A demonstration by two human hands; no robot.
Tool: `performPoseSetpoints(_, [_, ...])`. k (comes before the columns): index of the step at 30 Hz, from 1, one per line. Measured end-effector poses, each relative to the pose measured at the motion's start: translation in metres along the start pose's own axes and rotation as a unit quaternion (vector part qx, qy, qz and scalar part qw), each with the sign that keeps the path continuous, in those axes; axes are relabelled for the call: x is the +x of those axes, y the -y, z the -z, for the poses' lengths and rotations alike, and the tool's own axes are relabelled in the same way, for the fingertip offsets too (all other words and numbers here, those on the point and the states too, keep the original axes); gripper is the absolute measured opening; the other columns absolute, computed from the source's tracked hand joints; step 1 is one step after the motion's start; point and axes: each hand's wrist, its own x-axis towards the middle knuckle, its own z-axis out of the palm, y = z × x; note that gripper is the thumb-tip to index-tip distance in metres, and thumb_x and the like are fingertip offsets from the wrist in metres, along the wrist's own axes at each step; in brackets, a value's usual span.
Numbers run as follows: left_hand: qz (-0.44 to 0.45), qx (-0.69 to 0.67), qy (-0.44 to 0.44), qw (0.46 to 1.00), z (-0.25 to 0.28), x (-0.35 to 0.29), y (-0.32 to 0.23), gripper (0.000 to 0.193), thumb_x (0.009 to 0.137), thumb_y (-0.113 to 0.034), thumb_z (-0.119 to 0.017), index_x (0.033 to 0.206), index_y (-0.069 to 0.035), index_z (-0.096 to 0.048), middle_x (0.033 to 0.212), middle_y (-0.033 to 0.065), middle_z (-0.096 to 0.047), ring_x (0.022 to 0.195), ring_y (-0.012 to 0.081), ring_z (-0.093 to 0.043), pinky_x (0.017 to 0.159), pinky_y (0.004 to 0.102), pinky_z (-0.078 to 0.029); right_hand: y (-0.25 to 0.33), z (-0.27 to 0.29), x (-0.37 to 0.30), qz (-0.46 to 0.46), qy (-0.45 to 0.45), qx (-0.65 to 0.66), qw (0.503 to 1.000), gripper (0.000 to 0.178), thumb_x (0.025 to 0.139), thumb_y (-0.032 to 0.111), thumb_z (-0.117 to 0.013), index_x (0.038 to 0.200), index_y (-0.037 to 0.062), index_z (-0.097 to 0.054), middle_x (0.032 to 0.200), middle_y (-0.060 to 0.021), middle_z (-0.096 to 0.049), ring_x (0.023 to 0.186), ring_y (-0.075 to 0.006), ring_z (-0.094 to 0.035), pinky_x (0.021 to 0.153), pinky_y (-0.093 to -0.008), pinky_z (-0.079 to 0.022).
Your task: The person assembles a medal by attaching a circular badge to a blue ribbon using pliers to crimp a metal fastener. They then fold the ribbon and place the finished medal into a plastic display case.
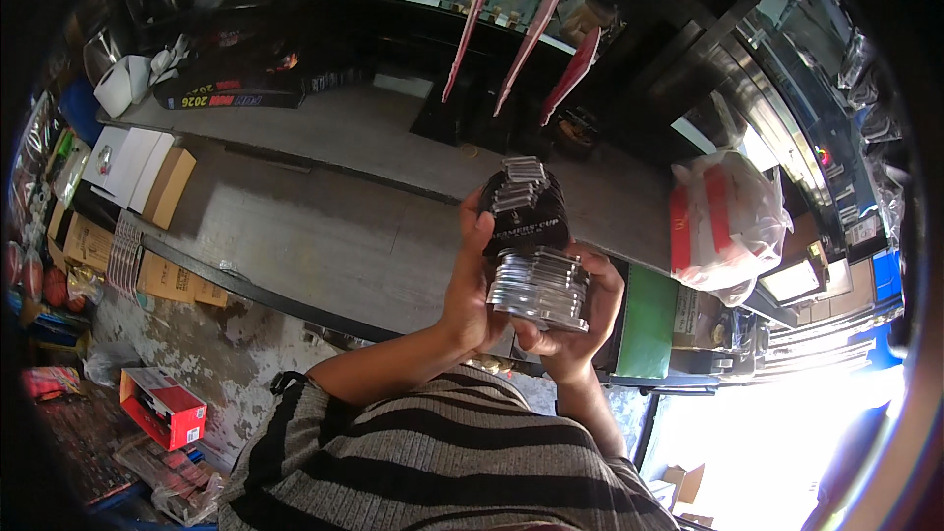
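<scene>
Close in front of my body I hold a stack of silver-edged medals (539, 285), tilted so that the black printed face and the edges of the lower ones show. Metal loops line up at the stack's far end. My left hand (470, 285) is wrapped along its left side, thumb lying up toward the black face. The right hand (588, 315) grips the right side and near end, its thumb on the lowest edges. Fingers beneath the stack are hidden.
A grey counter (315, 236) runs under my hands, with a raised shelf (364, 128) behind. Thin red-edged panels (526, 49) stand upright ahead. A tied plastic bag (728, 226) is on the right, white boxes (128, 167) on the left. A red box (162, 408) sits lower left.
</scene>
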Motion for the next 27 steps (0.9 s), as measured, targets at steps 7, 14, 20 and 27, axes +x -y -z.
performPoseSetpoints(7, [0.035,0.021,-0.002,0.999,0.006,0.013,0.011,0.071,0.102,-0.067,-0.032,0.145,-0.011,-0.042,0.138,0.0179,-0.058,0.117,0.0283,-0.065,0.098,0.0428,-0.057,0.001,0.003,0.005,-0.082,0.019,0.055,0.995,0.08,0.07,0.03,-0.093,0.127,-0.0052,-0.05,0.119,-0.0172,-0.056,0.112,-0.0263,-0.056,0.099,-0.04,-0.047])
performPoseSetpoints(14, [-0.007,0.132,-0.069,0.989,0.0,0.025,0.027,0.067,0.101,-0.068,-0.031,0.147,-0.019,-0.029,0.125,0.0094,-0.059,0.113,0.0208,-0.064,0.092,0.0343,-0.058,-0.001,0.014,0.009,-0.214,-0.07,0.251,0.941,0.086,0.071,0.025,-0.091,0.136,-0.0035,-0.042,0.12,-0.0104,-0.059,0.111,-0.0193,-0.061,0.097,-0.0343,-0.051])
performPoseSetpoints(20, [-0.096,0.275,-0.071,0.954,0.02,0.04,0.049,0.067,0.103,-0.064,-0.035,0.145,-0.011,-0.041,0.128,0.0049,-0.059,0.123,0.0141,-0.056,0.104,0.0339,-0.047,-0.016,0.027,0.008,-0.273,-0.134,0.452,0.839,0.071,0.085,0.022,-0.08,0.142,0.001,-0.042,0.131,-0.0129,-0.058,0.123,-0.0274,-0.058,0.105,-0.0446,-0.049])
performPoseSetpoints(27, [-0.062,0.528,0.049,0.846,0.03,0.12,0.044,0.047,0.107,-0.045,-0.048,0.124,-0.003,-0.061,0.109,0.0083,-0.067,0.102,0.0152,-0.065,0.086,0.0288,-0.05,-0.048,0.09,0.041,-0.24,-0.192,0.342,0.888,0.054,0.094,0.017,-0.07,0.141,0.0025,-0.047,0.128,-0.0138,-0.062,0.117,-0.0272,-0.062,0.101,-0.045,-0.052])
